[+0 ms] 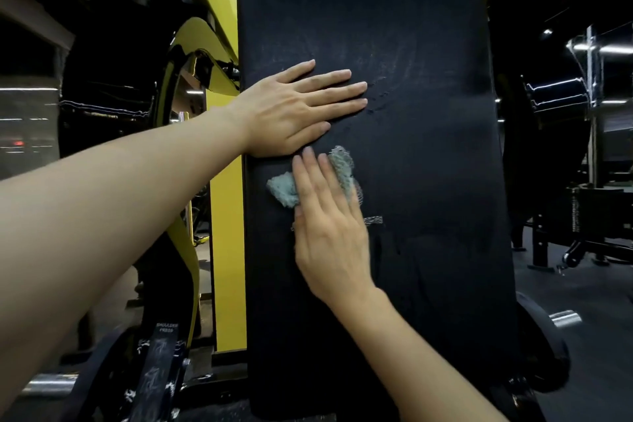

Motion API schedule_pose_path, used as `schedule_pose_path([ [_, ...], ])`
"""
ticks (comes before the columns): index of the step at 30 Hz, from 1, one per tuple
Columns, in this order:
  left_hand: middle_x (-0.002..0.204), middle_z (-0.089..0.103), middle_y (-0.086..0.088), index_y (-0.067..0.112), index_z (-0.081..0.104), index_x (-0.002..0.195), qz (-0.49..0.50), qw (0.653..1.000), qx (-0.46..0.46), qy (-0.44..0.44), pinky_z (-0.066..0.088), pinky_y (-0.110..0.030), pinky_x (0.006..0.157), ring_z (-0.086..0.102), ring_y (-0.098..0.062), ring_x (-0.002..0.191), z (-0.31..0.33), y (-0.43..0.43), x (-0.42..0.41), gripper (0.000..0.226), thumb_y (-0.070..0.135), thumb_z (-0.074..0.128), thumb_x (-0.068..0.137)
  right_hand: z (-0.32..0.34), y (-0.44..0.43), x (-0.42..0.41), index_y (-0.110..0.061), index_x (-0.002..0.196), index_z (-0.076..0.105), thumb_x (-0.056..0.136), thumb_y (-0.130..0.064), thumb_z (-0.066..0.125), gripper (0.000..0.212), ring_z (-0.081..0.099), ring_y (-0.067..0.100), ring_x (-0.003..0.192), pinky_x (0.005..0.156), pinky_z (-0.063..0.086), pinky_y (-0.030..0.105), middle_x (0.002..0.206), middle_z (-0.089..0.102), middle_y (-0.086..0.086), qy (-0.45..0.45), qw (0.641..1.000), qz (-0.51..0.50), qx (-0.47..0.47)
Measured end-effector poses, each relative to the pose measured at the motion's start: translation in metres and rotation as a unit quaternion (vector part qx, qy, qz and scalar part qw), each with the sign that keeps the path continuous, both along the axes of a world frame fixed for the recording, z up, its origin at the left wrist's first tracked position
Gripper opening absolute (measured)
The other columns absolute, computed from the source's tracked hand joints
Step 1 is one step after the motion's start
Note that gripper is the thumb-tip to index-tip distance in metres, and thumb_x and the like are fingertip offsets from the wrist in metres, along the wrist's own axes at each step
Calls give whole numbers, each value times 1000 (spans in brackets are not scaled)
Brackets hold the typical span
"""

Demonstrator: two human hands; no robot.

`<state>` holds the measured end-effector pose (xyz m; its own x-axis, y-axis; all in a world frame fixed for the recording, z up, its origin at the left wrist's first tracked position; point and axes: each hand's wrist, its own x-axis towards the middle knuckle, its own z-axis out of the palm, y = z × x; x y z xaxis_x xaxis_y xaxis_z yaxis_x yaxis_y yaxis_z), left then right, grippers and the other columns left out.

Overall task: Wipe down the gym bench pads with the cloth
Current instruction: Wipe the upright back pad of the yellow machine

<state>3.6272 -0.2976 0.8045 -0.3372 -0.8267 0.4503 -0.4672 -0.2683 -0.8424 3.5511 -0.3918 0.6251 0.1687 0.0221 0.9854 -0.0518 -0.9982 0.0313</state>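
A tall black back pad (428,147) of a gym machine fills the middle of the view, with faint wipe streaks near its top. My left hand (294,110) lies flat on the pad's left side, fingers spread and pointing right, holding nothing. Just below it, my right hand (329,219) presses a small pale blue-grey cloth (284,190) flat against the pad. Cloth shows on both sides of the fingers; its middle is hidden under the hand.
A yellow machine frame (226,216) runs up the pad's left edge and across the top. A weight peg and black arm labelled "shoulder press" (164,346) sit at lower left. Another chrome peg (565,319) and dark gym equipment stand at right.
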Motion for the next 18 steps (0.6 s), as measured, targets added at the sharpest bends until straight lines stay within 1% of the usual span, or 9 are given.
schedule_pose_path([
  [3, 164, 13, 8, 29, 15, 157, -1, 1000, -5, 4, 6, -43, 123, 8, -15, 152, -2, 0, 1, 55, 39, 13, 103, 8, -22, -8, -13, 153, 32, 96, -15, 38, 57, 17, 14, 151, 119, 23, 45, 162, 27, 1, -29, 999, -24, 30],
  [7, 164, 10, 9, 31, 12, 157, -2, 1000, -14, 19, 4, -43, 124, 5, -14, 152, -4, 1, 1, 55, 40, 11, 103, 14, -46, -20, -13, 155, 27, 99, -18, 30, 56, 13, 15, 152, 119, 23, 49, 163, 22, 0, -58, 993, -30, 100],
  [10, 165, 10, 9, 31, 12, 157, -3, 1000, -20, 20, 3, -43, 124, 5, -14, 152, -5, 1, 0, 56, 40, 10, 102, 16, -34, -13, -10, 155, 27, 99, -17, 31, 56, 13, 20, 152, 119, 22, 50, 163, 23, 3, -102, 980, -48, 163],
  [12, 164, 11, 9, 31, 13, 157, -3, 1000, -19, 18, 4, -44, 124, 6, -14, 152, -5, 0, 0, 56, 40, 11, 102, 14, -16, -3, -7, 154, 28, 97, -17, 29, 57, 14, 23, 151, 119, 23, 51, 162, 23, 7, -117, 973, -64, 188],
  [15, 164, 11, 8, 30, 14, 157, 0, 1000, -15, 16, 4, -44, 123, 6, -15, 152, -5, 0, -1, 56, 40, 11, 102, 4, 13, 10, -7, 154, 27, 96, -17, 29, 59, 13, 24, 152, 119, 22, 50, 163, 21, 8, -94, 978, -67, 171],
  [18, 164, 10, 8, 30, 13, 157, 3, 1000, -18, 12, 4, -44, 123, 5, -15, 152, -5, 1, -2, 56, 40, 11, 102, -13, 42, 20, -8, 154, 27, 95, -15, 35, 61, 11, 22, 152, 121, 14, 45, 164, 20, 6, -61, 991, -42, 116],
])
